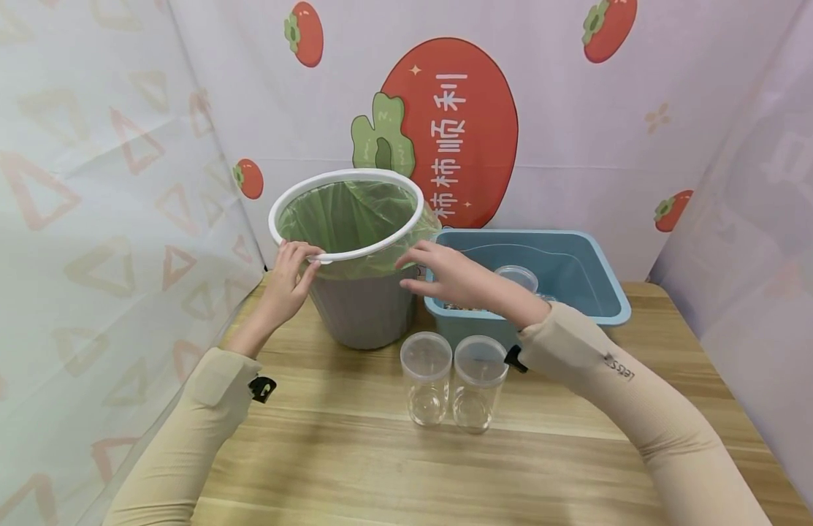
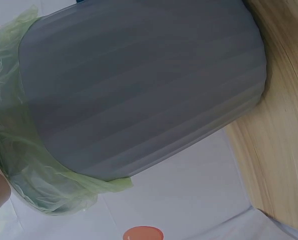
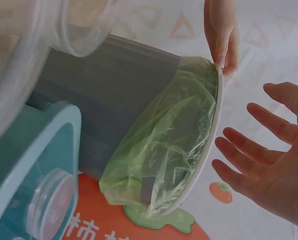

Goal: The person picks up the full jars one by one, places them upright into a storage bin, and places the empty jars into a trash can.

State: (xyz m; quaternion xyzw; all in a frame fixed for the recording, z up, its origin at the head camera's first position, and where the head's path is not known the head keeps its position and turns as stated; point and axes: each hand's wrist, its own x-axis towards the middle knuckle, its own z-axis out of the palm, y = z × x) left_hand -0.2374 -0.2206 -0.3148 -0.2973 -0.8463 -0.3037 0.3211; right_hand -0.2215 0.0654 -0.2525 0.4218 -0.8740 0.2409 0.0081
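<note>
Left grip: white ring (image 1: 345,215) of the bin (image 1: 363,307) is pinched by the left hand (image 1: 289,277).
Right grip: right hand (image 1: 445,274) is held open, just beside the ring.
Bin: centre frame, on the bench (image 1: 353,453).

We count one grey ribbed plastic bin (image 1: 363,310), one light-blue plastic tub (image 1: 580,274), and two clear lidded jars (image 1: 453,380) standing outside the tub.

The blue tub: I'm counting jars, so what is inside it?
Inside the blue tub, one clear lidded jar shows behind the right hand. The near wall and that hand hide the rest of the floor.
</note>
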